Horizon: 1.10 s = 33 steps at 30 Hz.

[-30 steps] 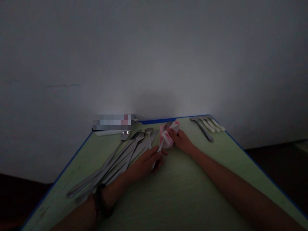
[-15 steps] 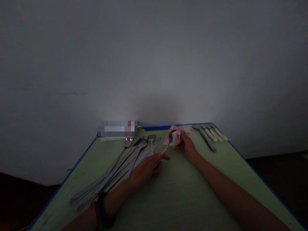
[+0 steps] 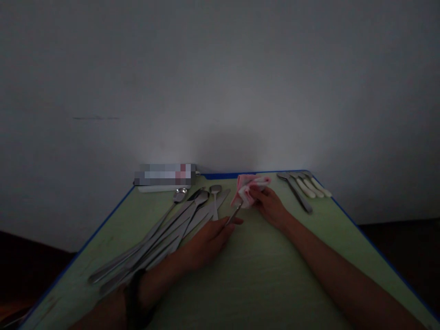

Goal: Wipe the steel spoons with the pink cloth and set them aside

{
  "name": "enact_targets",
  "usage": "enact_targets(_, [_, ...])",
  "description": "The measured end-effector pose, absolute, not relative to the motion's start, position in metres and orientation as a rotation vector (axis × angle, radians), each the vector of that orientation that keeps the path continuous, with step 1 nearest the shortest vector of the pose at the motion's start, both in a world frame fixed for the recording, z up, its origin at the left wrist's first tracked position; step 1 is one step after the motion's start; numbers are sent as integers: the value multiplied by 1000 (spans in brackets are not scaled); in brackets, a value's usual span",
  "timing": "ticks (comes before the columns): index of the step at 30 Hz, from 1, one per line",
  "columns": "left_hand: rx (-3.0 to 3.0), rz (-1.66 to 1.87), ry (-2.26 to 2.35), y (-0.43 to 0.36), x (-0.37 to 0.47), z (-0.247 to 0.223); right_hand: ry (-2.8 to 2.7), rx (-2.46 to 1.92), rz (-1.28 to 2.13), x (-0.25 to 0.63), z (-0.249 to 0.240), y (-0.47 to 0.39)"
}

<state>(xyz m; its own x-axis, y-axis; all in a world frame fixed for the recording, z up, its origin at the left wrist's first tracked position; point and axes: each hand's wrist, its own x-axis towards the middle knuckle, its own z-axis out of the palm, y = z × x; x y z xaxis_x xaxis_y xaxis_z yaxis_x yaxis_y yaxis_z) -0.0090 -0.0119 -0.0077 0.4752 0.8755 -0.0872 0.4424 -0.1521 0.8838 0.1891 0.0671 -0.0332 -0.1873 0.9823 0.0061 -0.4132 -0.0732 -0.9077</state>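
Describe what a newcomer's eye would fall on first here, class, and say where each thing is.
Probably the pink-and-white cloth, near the table's far middle, held by the right hand against a metal utensil that the left hand grips. Next, long metal cutlery lies piled across the left side, while pale-handled cutlery sits by the far right corner.

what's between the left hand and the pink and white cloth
In the head view, a metal utensil handle bridges that stretch: it runs from the left hand up to the pink and white cloth, where it goes out of sight.
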Motion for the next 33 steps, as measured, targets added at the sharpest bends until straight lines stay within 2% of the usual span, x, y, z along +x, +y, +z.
enact_targets(10, [1589,574,1001,-12,-7,-5,-1082,-836,1477,194,-40,70])
enact_targets(17, [1562,864,1003,-12,-4,-9,-908,-828,1474,187,-32,69])
enact_targets(26, [1629,728,951,-12,-3,-5,-757,-811,1541,184,-22,66])
enact_targets(33, [1381,1080,1012,-5,-5,-7,-933,-824,1533,188,-27,65])
